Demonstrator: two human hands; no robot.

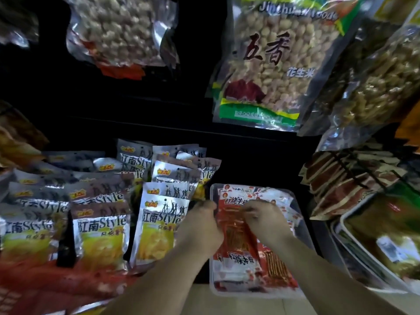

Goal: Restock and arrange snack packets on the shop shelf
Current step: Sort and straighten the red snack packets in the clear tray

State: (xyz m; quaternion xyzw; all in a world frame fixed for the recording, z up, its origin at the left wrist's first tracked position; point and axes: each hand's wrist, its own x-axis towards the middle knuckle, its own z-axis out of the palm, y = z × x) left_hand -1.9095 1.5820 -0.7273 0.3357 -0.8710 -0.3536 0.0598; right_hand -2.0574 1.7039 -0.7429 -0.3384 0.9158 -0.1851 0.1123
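Note:
A clear plastic tray on the shelf holds several red-and-white snack packets. Both my hands are over the tray. My left hand grips the left edge of a red packet standing in the tray, and my right hand pinches its right edge. To the left, rows of silver-and-yellow "Style" packets stand upright on the shelf.
Big bags of peanuts and other nuts hang above. Brown-red packets are stacked at the right, with another tray of greenish packets below them. Red packets lie at the lower left.

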